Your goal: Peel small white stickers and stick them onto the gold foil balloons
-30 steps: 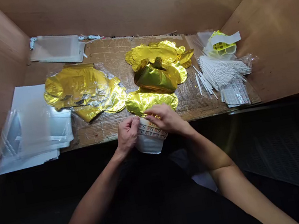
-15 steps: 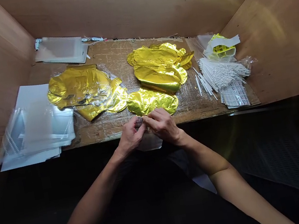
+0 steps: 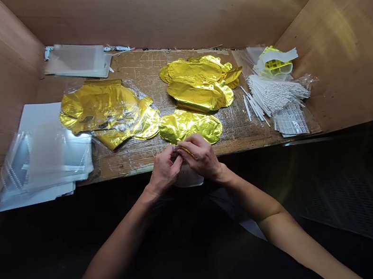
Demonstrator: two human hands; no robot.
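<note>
My left hand is closed in a pinch on a small printed strip, at the table's front edge. Close against it, my right hand pinches the strip's right end; its fingertips are partly hidden. Below the fingers hangs a translucent plastic piece, seemingly a bag, its top covered by the hands. A flat gold foil balloon lies just beyond my hands. More gold foil balloons are piled behind it.
Gold balloons in clear wrap lie left of centre. Clear plastic sleeves overhang the front left edge. A translucent stack is at the back left. White sticks, printed sheets and a yellow roll sit right. Wooden walls enclose three sides.
My fingers have shifted slightly on the printed strip, which now shows less and looks darker and tilted. The view has moved a little. The things on the table lie as before.
</note>
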